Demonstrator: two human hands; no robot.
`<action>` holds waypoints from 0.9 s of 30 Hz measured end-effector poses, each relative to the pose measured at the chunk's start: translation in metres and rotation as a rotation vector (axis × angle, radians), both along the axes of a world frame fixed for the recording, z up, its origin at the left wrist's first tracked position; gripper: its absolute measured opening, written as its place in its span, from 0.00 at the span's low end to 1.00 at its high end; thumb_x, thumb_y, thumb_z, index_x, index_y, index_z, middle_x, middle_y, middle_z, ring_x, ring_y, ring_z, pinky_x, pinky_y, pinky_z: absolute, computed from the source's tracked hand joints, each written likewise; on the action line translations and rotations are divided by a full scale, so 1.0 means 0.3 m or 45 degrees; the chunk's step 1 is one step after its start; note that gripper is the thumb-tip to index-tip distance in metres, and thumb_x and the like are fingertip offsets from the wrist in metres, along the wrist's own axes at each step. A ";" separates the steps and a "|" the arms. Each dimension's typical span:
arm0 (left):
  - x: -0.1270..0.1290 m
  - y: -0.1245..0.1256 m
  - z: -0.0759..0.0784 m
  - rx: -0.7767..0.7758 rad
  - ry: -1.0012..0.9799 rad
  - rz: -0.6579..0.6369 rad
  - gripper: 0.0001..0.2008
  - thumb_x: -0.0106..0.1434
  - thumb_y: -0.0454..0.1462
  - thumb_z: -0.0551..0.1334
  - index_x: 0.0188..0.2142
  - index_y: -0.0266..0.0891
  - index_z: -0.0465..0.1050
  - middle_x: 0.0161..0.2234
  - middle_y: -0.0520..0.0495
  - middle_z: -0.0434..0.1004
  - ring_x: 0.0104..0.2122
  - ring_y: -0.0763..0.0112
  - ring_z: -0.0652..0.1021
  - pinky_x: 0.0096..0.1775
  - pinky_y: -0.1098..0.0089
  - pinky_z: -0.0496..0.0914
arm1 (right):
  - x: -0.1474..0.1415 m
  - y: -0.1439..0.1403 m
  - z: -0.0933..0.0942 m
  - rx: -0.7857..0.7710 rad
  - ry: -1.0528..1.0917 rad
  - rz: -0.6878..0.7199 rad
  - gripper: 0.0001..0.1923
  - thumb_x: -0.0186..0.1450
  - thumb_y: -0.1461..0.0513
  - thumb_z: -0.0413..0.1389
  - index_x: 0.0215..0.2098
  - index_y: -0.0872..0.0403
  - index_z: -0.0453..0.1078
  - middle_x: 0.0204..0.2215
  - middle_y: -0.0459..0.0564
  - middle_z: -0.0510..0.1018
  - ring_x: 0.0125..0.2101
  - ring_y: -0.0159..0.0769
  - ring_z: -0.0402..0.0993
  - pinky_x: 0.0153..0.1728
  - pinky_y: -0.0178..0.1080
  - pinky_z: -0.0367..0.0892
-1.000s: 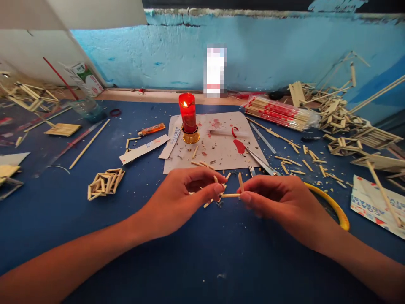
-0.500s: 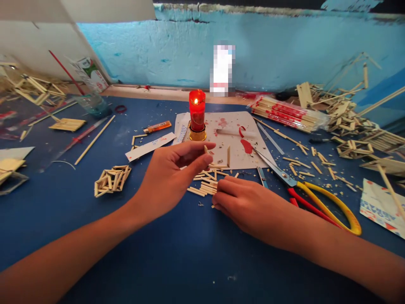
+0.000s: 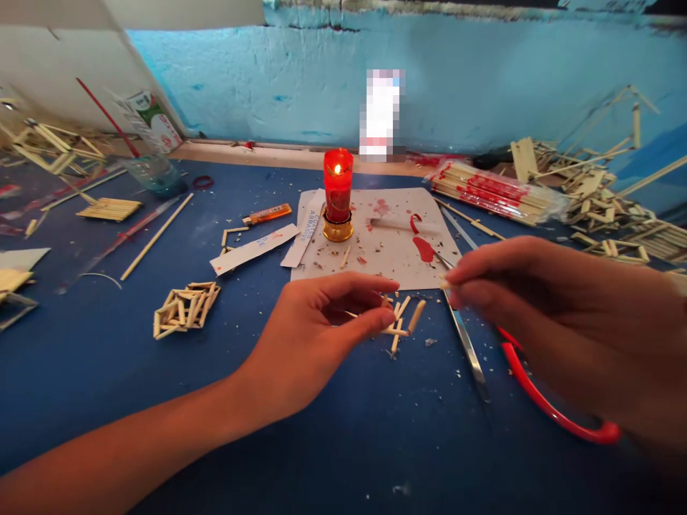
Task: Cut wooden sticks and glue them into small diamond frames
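The left hand (image 3: 316,336) pinches a glued stick cluster (image 3: 397,322); the right hand (image 3: 563,315), at 3 o'clock, nips one short stick (image 3: 444,285) (light, likely brittle; best held mid-length).

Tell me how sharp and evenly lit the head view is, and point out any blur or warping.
Head view: soft, even daylight with faint shadows; the lit candle glows but adds little light. The right hand, close to the lens, is motion-blurred and oversized; the left hand and stick pieces stay fairly sharp. Wide-angle bending shows at the wall edge; one wall object is pixelated.
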State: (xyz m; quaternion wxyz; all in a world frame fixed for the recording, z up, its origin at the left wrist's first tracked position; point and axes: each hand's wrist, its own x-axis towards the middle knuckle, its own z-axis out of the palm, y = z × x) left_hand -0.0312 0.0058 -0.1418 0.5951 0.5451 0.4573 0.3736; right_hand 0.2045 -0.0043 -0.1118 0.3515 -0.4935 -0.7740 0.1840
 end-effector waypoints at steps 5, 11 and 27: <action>0.014 -0.019 -0.006 -0.101 -0.098 -0.072 0.09 0.61 0.36 0.75 0.42 0.48 0.85 0.36 0.54 0.87 0.36 0.71 0.85 0.38 0.76 0.80 | -0.047 0.003 -0.048 -0.113 0.106 -0.005 0.03 0.68 0.60 0.65 0.39 0.45 0.76 0.32 0.39 0.83 0.29 0.32 0.78 0.34 0.35 0.72; 0.020 -0.019 -0.014 -0.183 -0.196 -0.056 0.08 0.61 0.32 0.74 0.40 0.44 0.84 0.35 0.53 0.87 0.36 0.69 0.86 0.41 0.73 0.82 | -0.063 -0.002 -0.049 -0.250 0.189 0.046 0.03 0.66 0.62 0.66 0.36 0.47 0.77 0.28 0.37 0.82 0.26 0.27 0.76 0.31 0.30 0.71; 0.019 -0.005 0.020 0.025 -0.080 0.182 0.03 0.63 0.36 0.74 0.34 0.39 0.84 0.28 0.52 0.87 0.28 0.72 0.86 0.34 0.78 0.82 | -0.038 0.007 -0.073 -0.411 0.354 0.100 0.14 0.64 0.62 0.68 0.48 0.46 0.77 0.37 0.41 0.86 0.37 0.32 0.83 0.40 0.32 0.77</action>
